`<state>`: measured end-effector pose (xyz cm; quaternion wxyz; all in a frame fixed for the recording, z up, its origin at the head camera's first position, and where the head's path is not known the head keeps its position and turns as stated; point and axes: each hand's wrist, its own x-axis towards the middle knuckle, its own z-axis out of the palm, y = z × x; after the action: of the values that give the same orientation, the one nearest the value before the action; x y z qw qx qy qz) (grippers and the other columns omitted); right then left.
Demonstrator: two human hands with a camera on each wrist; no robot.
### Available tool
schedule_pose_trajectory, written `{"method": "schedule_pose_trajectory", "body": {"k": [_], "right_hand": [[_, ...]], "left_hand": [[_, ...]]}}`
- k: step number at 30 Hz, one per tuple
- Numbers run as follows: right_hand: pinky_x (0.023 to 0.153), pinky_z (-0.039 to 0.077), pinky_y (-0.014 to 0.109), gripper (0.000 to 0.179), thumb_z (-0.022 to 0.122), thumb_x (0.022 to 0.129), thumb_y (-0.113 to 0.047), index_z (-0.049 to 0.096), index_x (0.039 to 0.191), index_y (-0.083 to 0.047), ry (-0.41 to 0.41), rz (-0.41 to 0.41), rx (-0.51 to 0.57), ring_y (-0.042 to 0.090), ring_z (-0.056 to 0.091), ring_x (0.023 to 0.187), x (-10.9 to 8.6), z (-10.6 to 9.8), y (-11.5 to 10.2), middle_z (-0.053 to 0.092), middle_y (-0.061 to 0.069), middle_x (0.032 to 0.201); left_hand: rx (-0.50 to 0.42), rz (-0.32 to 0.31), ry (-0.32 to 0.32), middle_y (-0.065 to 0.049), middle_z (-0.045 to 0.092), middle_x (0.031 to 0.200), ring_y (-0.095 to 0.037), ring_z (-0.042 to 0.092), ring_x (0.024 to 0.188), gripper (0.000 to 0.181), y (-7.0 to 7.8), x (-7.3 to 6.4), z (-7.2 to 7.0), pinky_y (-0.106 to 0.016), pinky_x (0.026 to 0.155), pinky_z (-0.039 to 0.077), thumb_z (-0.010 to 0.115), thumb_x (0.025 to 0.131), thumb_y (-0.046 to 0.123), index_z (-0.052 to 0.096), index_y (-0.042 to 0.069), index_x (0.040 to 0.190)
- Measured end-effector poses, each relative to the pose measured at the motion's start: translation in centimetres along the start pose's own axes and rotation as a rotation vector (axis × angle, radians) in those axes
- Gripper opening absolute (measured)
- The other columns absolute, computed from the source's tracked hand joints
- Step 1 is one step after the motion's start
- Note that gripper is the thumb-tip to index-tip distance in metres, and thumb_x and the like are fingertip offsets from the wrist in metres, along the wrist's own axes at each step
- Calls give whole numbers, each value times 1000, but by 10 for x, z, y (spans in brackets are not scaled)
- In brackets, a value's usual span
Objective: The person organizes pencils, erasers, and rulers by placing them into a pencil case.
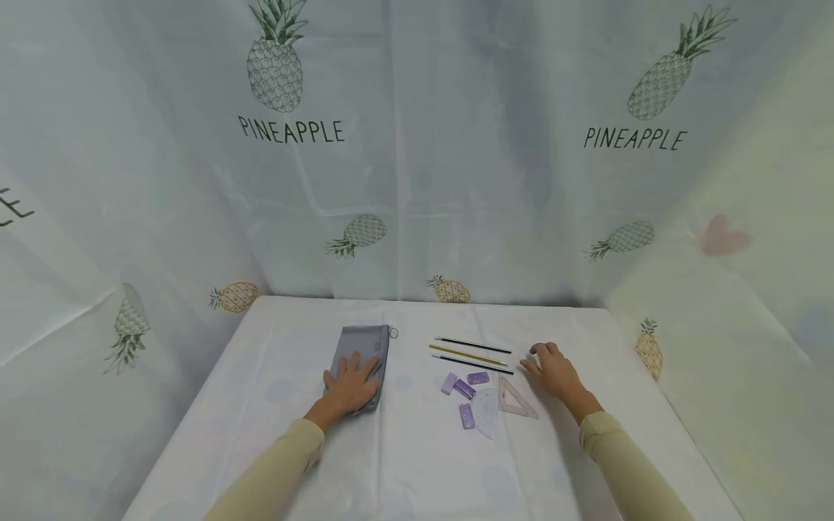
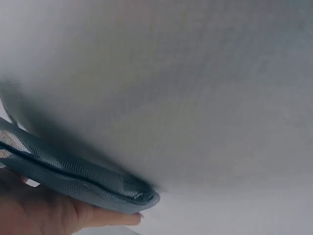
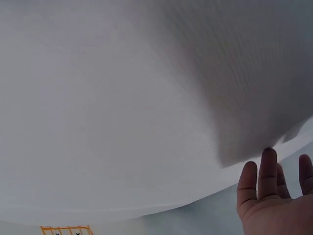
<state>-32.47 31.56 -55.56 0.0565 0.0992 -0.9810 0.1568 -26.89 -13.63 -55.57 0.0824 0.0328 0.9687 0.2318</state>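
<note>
My left hand (image 1: 350, 385) lies with spread fingers on a grey zip pouch (image 1: 360, 339), at the left of the table. In the left wrist view the mesh pouch (image 2: 88, 181) shows edge-on beside the fingers. My right hand (image 1: 558, 375) is just right of three pencils, its fingers loosely bent and holding nothing. Two pencils are dark, the upper (image 1: 472, 344) and the lower (image 1: 472, 364); a yellow pencil (image 1: 465, 354) lies between them. Below them are several purple erasers, one eraser (image 1: 466, 416) nearest me, a clear protractor (image 1: 484, 411) and a pinkish set square (image 1: 517, 412).
A white cloth covers the table (image 1: 423, 463). Behind it hangs a pale curtain (image 1: 443, 159) printed with pineapples, and the same sort of cloth closes in both sides. A ring (image 1: 394, 333) hangs at the pouch's upper right corner.
</note>
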Motion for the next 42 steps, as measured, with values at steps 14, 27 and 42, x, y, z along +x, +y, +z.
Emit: {"method": "schedule_pose_trajectory", "body": {"k": [14, 27, 42], "right_hand": [[74, 45, 33, 31, 73, 90, -32, 64, 101, -5, -117, 49, 320, 19, 53, 84, 39, 11, -13, 60, 6, 90], [69, 43, 31, 22, 75, 88, -30, 67, 85, -10, -183, 41, 262, 17, 53, 76, 53, 20, -16, 61, 3, 83], [68, 45, 31, 15, 73, 90, -20, 67, 83, -7, -157, -61, 203, 13, 52, 72, 44, 11, -9, 63, 0, 77]], "left_hand": [[-55, -12, 0, -21, 21, 163, -51, 9, 149, 59, -5, 4, 2, -82, 106, 3, 39, 96, 36, 39, 22, 153], [-99, -29, -15, -19, 23, 163, -50, 9, 150, 59, -6, 6, -1, -81, 107, 2, 36, 95, 33, 40, 20, 152], [-183, -14, -52, -23, 24, 161, -53, 10, 148, 55, -8, 5, -11, -81, 107, -1, 27, 98, 23, 44, 16, 150]]}}
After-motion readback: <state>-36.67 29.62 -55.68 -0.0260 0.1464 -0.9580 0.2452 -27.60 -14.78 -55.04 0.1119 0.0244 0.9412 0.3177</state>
